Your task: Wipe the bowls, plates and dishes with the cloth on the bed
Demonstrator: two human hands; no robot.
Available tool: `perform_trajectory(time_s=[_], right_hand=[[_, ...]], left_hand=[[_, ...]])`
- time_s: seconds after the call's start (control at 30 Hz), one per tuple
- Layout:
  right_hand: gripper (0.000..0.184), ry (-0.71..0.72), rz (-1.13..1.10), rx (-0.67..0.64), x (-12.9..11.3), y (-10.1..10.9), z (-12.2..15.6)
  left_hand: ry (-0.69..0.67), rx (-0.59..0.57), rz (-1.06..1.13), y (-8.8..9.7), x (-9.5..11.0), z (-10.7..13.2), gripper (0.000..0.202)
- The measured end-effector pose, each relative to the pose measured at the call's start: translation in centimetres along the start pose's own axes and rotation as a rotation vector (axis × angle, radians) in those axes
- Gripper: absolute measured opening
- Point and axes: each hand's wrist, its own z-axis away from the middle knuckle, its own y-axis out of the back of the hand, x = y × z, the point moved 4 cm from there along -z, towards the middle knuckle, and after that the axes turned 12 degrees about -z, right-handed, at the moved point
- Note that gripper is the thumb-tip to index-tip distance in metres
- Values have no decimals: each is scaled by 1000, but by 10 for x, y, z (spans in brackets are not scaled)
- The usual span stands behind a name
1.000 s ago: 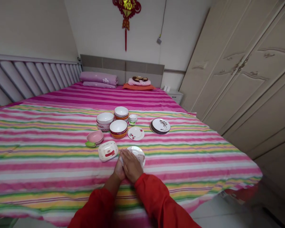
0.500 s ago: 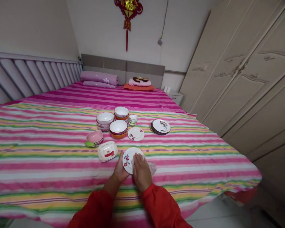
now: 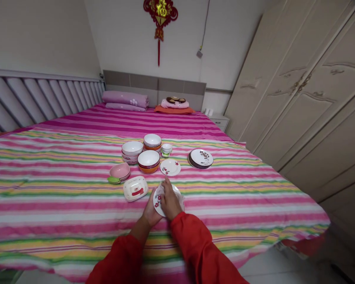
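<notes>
A small white plate with red flowers [image 3: 157, 198] is held tilted up over the striped bedcover [image 3: 62, 189]. My left hand [image 3: 149, 213] grips its lower left edge. My right hand [image 3: 169, 201] lies across the plate's face, fingers pressing a pale cloth [image 3: 181, 200] against it. Both sleeves are red. The cloth shows only at the edges of my right hand.
Beyond the hands lie a square white dish [image 3: 135, 188], a pink bowl [image 3: 119, 172], stacked bowls [image 3: 148, 161], another flowered saucer [image 3: 170, 167], small cups [image 3: 166, 148] and a stack of dark-flowered plates [image 3: 200, 158]. Pillows lie at the headboard; a wardrobe [image 3: 307, 86] stands on the right.
My right hand with the cloth swept from the plate's lower right up across its face. The left hand kept hold of the plate's edge.
</notes>
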Motion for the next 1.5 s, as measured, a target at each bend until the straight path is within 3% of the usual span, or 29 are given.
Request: perform_trajectory(time_s=[0.13,0.23,0.43,0.53,0.63,0.83,0.97,1.13,1.3,1.4,1.5], right_hand=[[40,-79,114,65,17,24,8],[43,-109,255,11,14,30,33],[61,7,293,-125,-19,2,80],[62,60,272,-186,-25,-12,70],[57,51,266,-206,-19,-15,42],[49,-58,318,-152,2,6,7],[49,-118,348,-64,8,19,25],[74,85,335,-199,0,15,63],[56,188,318,-254,1,18,65],[46,205,136,-180,-3,29,53],[37,20,-251,60,-4,54,39]], left_hand=[[6,-70,-36,-2,-2,-1,45],[5,-103,-33,-2,-2,-1,48],[112,-16,-34,15,-7,-3,55],[101,7,-8,31,-8,-7,49],[12,17,25,37,-3,-12,46],[-20,-62,26,12,-1,-11,43],[2,-97,0,6,-3,-7,44],[95,-57,-8,9,-6,-3,47],[70,-95,-41,5,-5,0,52],[34,-165,-58,3,-4,1,56],[51,-228,-78,5,-4,1,62]])
